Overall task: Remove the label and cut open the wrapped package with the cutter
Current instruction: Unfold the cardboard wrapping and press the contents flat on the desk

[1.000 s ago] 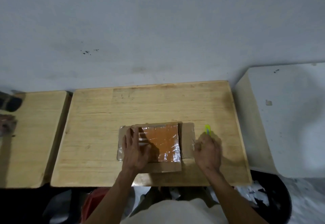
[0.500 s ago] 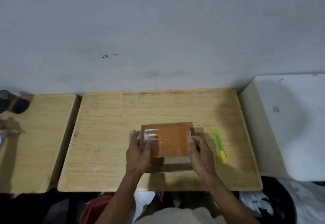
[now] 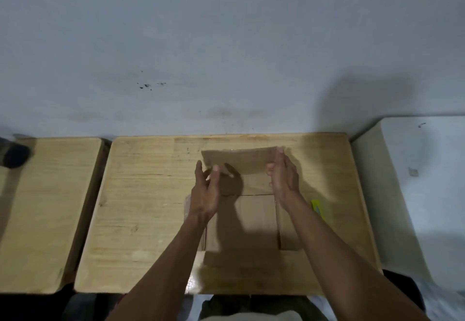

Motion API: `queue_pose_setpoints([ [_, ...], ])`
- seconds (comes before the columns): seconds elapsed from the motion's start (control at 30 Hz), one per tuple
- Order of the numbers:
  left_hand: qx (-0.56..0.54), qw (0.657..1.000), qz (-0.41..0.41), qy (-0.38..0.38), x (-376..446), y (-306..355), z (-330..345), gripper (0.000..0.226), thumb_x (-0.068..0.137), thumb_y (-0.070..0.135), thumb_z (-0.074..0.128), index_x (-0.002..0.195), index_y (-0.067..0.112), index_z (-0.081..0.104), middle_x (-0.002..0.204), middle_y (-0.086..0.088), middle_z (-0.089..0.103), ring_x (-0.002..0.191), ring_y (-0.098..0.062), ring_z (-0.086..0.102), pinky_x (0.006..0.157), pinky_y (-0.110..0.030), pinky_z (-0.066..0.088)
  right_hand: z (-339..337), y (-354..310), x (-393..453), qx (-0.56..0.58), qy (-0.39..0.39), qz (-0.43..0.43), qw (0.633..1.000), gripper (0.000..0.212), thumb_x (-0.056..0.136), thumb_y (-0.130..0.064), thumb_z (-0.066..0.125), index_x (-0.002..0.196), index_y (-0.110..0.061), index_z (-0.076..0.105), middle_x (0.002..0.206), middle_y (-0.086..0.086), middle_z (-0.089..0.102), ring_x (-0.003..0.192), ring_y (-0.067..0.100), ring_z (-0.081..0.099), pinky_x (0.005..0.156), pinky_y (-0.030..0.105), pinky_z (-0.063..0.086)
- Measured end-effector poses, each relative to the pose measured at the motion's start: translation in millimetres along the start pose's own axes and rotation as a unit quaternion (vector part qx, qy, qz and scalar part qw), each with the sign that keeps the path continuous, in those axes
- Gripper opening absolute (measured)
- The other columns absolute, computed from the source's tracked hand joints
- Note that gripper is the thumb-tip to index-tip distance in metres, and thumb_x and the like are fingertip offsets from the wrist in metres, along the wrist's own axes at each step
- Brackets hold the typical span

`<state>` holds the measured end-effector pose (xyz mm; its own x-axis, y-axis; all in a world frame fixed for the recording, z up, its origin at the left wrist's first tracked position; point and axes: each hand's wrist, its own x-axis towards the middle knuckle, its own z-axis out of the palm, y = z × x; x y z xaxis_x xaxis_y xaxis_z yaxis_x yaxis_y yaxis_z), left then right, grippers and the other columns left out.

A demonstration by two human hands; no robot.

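Both hands lift a flat brown item off the opened cardboard wrapping [image 3: 254, 222] spread on the wooden table [image 3: 151, 194]. Left hand [image 3: 205, 194] pinches the item's [image 3: 239, 160] left edge between thumb and fingers; right hand [image 3: 284, 179] grips its right edge. Cutter [image 3: 319, 209] lies on the table just right of the right wrist, unheld. Cutting looks done; no label visible. Judged near finished.

Both hands have lifted the package [image 3: 239, 160] off its opened cardboard wrapping [image 3: 254, 222], the left hand [image 3: 205, 194] and right hand [image 3: 283, 178] gripping its ends.
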<state>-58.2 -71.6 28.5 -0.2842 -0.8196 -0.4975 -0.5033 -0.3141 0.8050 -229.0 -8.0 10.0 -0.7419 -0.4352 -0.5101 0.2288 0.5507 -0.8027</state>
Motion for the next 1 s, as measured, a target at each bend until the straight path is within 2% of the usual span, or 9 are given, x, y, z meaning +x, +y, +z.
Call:
queue_pose_setpoints([
  [0.1,0.050,0.998,0.015,-0.024,13,-2,8,0.072,0.099,0.047,0.049,0.157,0.024,0.013,0.154,-0.004,0.042,0.139,-0.026,0.042,0.110,-0.037,0.035,6,-5,21,-0.032,-0.016,0.013,0.999,0.075,0.082,-0.077,0.022,0.120,-0.026,0.061,0.123,0.009,0.067,0.116,0.033,0.060,0.099,0.051,0.048],
  [0.17,0.126,0.991,0.027,-0.046,19,-13,11,0.076,0.096,0.047,0.055,0.157,0.022,0.016,0.156,-0.008,0.039,0.141,-0.028,0.039,0.114,-0.039,0.034,7,-3,24,-0.073,-0.034,0.010,0.997,0.057,0.095,-0.061,0.030,0.130,-0.025,0.056,0.134,0.006,0.061,0.122,0.030,0.056,0.103,0.040,0.043],
  [0.23,0.225,0.970,0.056,-0.069,19,-25,11,0.075,0.095,0.043,0.060,0.155,0.020,0.022,0.156,-0.009,0.036,0.141,-0.028,0.038,0.110,-0.031,0.031,3,7,18,-0.112,-0.045,-0.030,0.992,0.038,0.100,-0.039,0.043,0.131,-0.021,0.054,0.127,0.006,0.062,0.115,0.024,0.058,0.093,0.028,0.041],
  [0.3,0.308,0.942,0.103,-0.082,12,-38,9,0.075,0.093,0.042,0.062,0.155,0.022,0.024,0.160,-0.008,0.027,0.144,-0.028,0.030,0.113,-0.034,0.029,-2,27,1,-0.186,-0.050,-0.096,0.976,0.036,0.097,-0.032,0.052,0.130,-0.019,0.054,0.120,0.006,0.062,0.113,0.024,0.059,0.090,0.028,0.043],
  [0.4,0.380,0.905,0.173,-0.087,-7,-62,4,0.076,0.092,0.057,0.054,0.155,0.036,0.016,0.164,-0.003,0.012,0.149,-0.026,0.015,0.118,-0.044,0.022,-12,73,-31,-0.329,-0.067,-0.182,0.924,0.049,0.095,-0.036,0.051,0.141,-0.021,0.046,0.139,0.005,0.050,0.129,0.025,0.043,0.105,0.043,0.039],
  [0.5,0.458,0.865,0.178,-0.104,-25,-88,2,0.074,0.090,0.077,0.026,0.155,0.044,0.009,0.167,-0.001,-0.004,0.153,-0.027,-0.003,0.122,-0.052,0.011,-22,109,-61,-0.386,-0.045,-0.263,0.883,0.055,0.095,-0.038,0.055,0.145,-0.021,0.042,0.154,0.005,0.038,0.141,0.027,0.030,0.112,0.050,0.032],
  [0.7,0.537,0.823,0.140,-0.121,-57,-133,-7,0.087,0.084,0.086,0.018,0.154,0.044,-0.013,0.162,-0.004,-0.029,0.148,-0.036,-0.026,0.117,-0.057,-0.010,-35,153,-94,-0.506,-0.120,-0.220,0.826,0.072,0.092,-0.067,0.031,0.155,-0.037,0.014,0.166,0.000,0.004,0.152,0.026,-0.002,0.119,0.054,0.015],
  [0.83,0.558,0.809,0.147,-0.115,-65,-151,-12,0.089,0.085,0.085,0.020,0.152,0.041,-0.021,0.162,-0.004,-0.028,0.147,-0.037,-0.026,0.118,-0.061,-0.005,-39,174,-108,-0.546,-0.111,-0.211,0.803,0.072,0.092,-0.069,0.025,0.155,-0.040,0.007,0.166,-0.002,-0.001,0.152,0.028,-0.007,0.119,0.056,0.012],
  [1.0,0.580,0.790,0.180,-0.088,-74,-173,-16,0.088,0.088,0.082,0.021,0.157,0.035,-0.008,0.166,-0.008,-0.013,0.151,-0.039,-0.014,0.119,-0.064,0.007,-39,189,-124,-0.556,-0.104,-0.217,0.796,0.071,0.095,-0.069,0.018,0.155,-0.037,-0.001,0.165,0.001,-0.007,0.152,0.030,-0.012,0.120,0.056,0.004],
])
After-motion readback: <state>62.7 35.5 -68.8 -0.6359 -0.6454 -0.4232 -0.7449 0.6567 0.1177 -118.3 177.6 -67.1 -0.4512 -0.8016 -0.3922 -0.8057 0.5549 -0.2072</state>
